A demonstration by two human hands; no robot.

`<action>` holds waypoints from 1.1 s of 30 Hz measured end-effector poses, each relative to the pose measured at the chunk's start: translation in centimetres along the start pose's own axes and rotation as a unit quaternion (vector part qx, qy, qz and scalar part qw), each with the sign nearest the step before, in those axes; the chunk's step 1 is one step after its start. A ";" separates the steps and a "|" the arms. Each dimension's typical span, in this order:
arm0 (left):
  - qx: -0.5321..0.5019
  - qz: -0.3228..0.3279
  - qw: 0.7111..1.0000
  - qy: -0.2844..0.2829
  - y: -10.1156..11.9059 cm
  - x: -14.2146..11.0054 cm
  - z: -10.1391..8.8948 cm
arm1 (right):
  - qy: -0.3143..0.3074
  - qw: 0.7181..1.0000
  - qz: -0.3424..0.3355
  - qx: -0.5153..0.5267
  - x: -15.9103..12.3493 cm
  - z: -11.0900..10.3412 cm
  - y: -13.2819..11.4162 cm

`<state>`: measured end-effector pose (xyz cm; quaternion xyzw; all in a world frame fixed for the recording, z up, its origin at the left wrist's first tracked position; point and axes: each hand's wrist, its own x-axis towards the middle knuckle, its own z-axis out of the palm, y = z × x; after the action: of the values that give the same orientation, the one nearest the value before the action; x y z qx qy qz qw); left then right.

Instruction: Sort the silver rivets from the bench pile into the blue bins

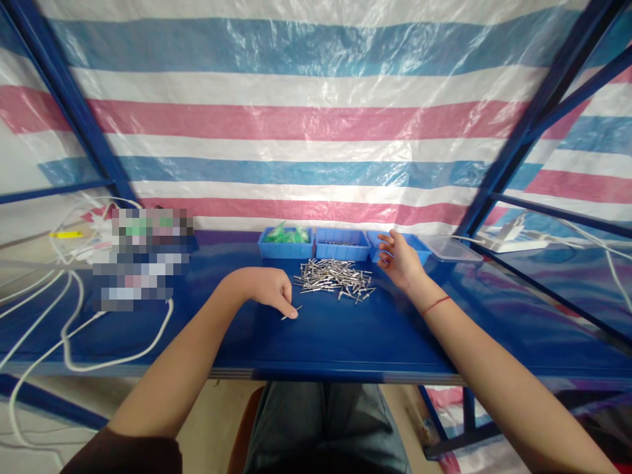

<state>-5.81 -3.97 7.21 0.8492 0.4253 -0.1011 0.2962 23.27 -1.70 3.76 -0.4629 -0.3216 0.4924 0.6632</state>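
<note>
Viewed over my remote feed from the wearer's head, two bare hands work above a blue counter [340, 345]. I see the left hand [271, 288] near the front of the scattered heap, wrist bent, its fingers pinching a single thin rivet [284, 318] whose ends project on either side of the thumb tip. The rivet pile [332, 276] lies loose on the counter, between the two hands and just in front of three blue bins set in a row. I read the left bin [286, 251] as holding green plastic packets [282, 234] and the middle bin [343, 253] as holding small metallic pieces. The right hand [402, 263] hangs in front of the right bin [421, 246], partly covering it from my view, with its fingers parted and loosely curled. A red cord [436, 305] circles that wrist. Beside the right bin I note a clear plastic lid [457, 249]; farther right, a white power strip [516, 243]. Striped sheeting [306, 122] forms the backdrop.
</note>
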 end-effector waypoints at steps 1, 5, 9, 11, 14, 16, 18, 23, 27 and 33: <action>0.015 -0.009 1.000 -0.004 0.1 0.1 0.1 | -0.008 1.000 0.000 -0.004 -0.4 0.3 0.0; 0.027 0.027 0.999 0.003 0.2 0.6 0.2 | -0.061 0.987 -0.076 -0.130 -1.3 1.3 0.5; -0.031 0.104 0.993 0.055 0.3 1.5 0.1 | -0.190 0.908 -0.227 -0.296 -2.5 2.0 1.4; -0.078 0.141 0.978 0.134 0.6 2.4 0.4 | -0.265 0.874 -0.241 -0.330 -3.3 2.5 1.8; -0.163 0.174 0.945 0.222 1.0 4.1 1.6 | -0.319 0.863 -0.231 -0.317 -4.4 3.1 2.3; -0.203 0.175 0.925 0.268 1.4 5.3 2.5 | -0.317 0.874 -0.222 -0.293 -4.7 3.4 2.3; -0.237 0.184 0.908 0.291 1.7 6.3 3.2 | -0.304 0.888 -0.209 -0.273 -4.7 3.5 2.0; -0.262 0.246 0.874 0.329 3.0 8.4 3.3 | -0.265 0.899 -0.240 -0.252 -3.5 2.7 1.0; -0.221 0.252 0.867 0.370 3.9 10.0 3.0 | -0.217 0.878 -0.315 -0.287 -2.3 1.9 1.0; -0.232 0.215 0.827 0.464 3.9 10.7 3.7 | -0.218 0.814 -0.401 -0.359 -2.2 1.6 1.0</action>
<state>4.10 -0.89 1.32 0.7721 0.3303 0.4731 0.2663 20.87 -3.21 3.43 -0.3789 -0.7688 0.1206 0.5008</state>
